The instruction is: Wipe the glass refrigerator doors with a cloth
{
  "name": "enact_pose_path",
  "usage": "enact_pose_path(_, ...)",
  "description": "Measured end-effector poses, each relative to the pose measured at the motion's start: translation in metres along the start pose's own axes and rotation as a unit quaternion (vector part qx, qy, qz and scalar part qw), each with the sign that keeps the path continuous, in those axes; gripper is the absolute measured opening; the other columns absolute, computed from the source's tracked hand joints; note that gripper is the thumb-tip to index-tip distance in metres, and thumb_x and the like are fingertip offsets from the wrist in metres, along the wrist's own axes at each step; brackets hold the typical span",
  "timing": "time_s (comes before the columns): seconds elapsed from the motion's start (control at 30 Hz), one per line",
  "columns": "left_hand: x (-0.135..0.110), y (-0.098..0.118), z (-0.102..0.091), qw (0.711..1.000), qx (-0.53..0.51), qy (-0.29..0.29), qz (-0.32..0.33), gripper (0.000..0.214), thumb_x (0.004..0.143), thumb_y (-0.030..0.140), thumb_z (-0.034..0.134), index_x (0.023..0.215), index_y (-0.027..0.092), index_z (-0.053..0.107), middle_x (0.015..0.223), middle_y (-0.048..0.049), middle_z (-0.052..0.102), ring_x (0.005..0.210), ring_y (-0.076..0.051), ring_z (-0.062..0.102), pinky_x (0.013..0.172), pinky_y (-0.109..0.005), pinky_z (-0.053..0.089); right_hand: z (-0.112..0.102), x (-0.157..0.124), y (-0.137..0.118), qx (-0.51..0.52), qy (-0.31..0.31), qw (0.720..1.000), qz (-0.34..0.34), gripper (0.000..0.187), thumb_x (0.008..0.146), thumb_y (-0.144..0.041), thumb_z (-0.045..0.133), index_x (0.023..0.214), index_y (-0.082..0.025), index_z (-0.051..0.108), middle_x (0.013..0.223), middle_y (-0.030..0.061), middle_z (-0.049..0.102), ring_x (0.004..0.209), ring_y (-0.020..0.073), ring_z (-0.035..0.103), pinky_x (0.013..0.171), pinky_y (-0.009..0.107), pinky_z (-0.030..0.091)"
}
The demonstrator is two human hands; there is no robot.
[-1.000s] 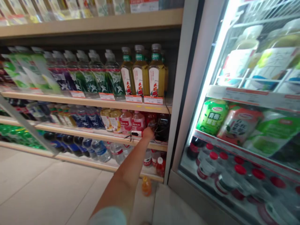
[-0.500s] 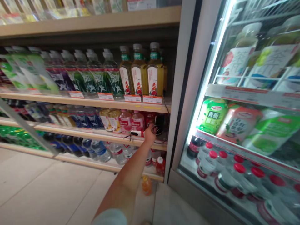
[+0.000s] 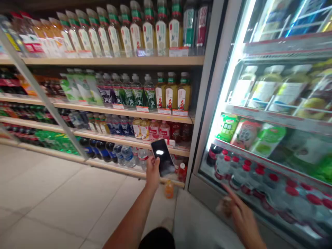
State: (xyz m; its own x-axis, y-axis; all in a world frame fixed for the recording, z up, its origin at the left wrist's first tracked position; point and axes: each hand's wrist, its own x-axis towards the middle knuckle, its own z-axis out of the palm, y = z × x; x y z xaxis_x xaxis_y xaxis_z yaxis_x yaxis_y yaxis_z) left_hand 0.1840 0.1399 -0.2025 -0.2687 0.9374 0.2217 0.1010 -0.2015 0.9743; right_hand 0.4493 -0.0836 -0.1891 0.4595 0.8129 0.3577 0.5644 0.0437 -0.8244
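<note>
My left hand (image 3: 153, 172) is raised in front of the drink shelves and is closed round the lower edge of a black phone (image 3: 163, 157), whose dark screen shows a light glint. The phone hangs in front of the third shelf (image 3: 124, 141), near pink and dark red bottles (image 3: 166, 130). My right hand (image 3: 242, 218) is low at the right, close to the foot of the glass fridge door (image 3: 233, 145). It is smeared by motion, and a blurry brownish patch lies by its fingers.
Wooden shelves (image 3: 116, 61) of bottled drinks fill the left and middle. A lit fridge with bottles and cartons stands at the right. A small orange bottle (image 3: 169, 189) stands on the tiled floor (image 3: 52, 197) by the shelf's corner. A slanted metal bar (image 3: 44, 97) crosses the left.
My left hand has drawn back from the third shelf's right end with the black phone in it. The view has pulled back and upward. My right hand has come into sight.
</note>
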Motion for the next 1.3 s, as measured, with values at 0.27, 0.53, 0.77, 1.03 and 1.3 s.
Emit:
enact_pose_path(0.27,-0.174,0.067,-0.048,0.982,-0.13,-0.114,-0.074,0.07,0.093,0.069,0.035,0.145,0.022,0.043,0.146,-0.0088,0.054,0.128,-0.024,0.057,0.1,-0.033,0.053,0.058,-0.048,-0.115,0.155,-0.125,0.977,-0.076,0.042,0.094,-0.041,0.054,0.132,-0.029,0.065,0.099,0.003,0.07,0.078,0.0146,0.066,0.07,0.025,0.057)
enact_pose_path(0.53,-0.214,0.119,-0.083,0.898,-0.372,-0.162,-0.171,0.057,0.083,0.055,0.066,0.128,0.021,0.061,0.137,-0.0091,0.062,0.132,-0.029,0.054,0.109,-0.04,0.046,0.013,-0.096,-0.129,0.145,-0.137,0.976,-0.085,0.041,0.095,-0.04,0.055,0.134,-0.029,0.062,0.107,0.0038,0.07,0.098,0.0175,0.067,0.085,0.027,0.055)
enact_pose_path(0.77,-0.235,0.144,-0.094,0.861,-0.44,-0.165,-0.194,0.046,0.076,0.047,0.078,0.111,0.018,0.07,0.121,-0.0089,0.071,0.124,-0.03,0.059,0.106,-0.039,0.046,-0.002,-0.108,-0.132,0.237,-0.195,0.952,-0.008,0.047,0.09,-0.047,0.065,0.134,-0.031,0.063,0.128,0.0048,0.067,0.118,0.0233,0.061,0.103,0.037,0.048)
enact_pose_path(1.03,-0.241,0.162,-0.096,0.835,-0.466,-0.22,-0.193,0.048,0.079,0.045,0.076,0.12,0.022,0.069,0.124,-0.0079,0.07,0.122,-0.029,0.061,0.103,-0.038,0.049,-0.049,-0.116,-0.122,0.221,-0.283,0.933,-0.004,0.064,0.096,-0.045,0.057,0.154,-0.034,0.032,0.106,0.0018,0.068,0.081,0.0132,0.063,0.076,0.026,0.051)
enact_pose_path(1.3,-0.239,0.157,-0.083,0.846,-0.447,-0.203,-0.21,0.057,0.074,0.047,0.08,0.122,0.02,0.068,0.119,-0.0109,0.072,0.113,-0.031,0.066,0.093,-0.039,0.054,-0.09,-0.14,-0.153,-0.131,-0.347,0.904,-0.215,0.055,0.101,-0.022,0.036,0.155,-0.031,0.032,0.074,-0.0015,0.067,0.067,0.0137,0.061,0.068,0.025,0.041)
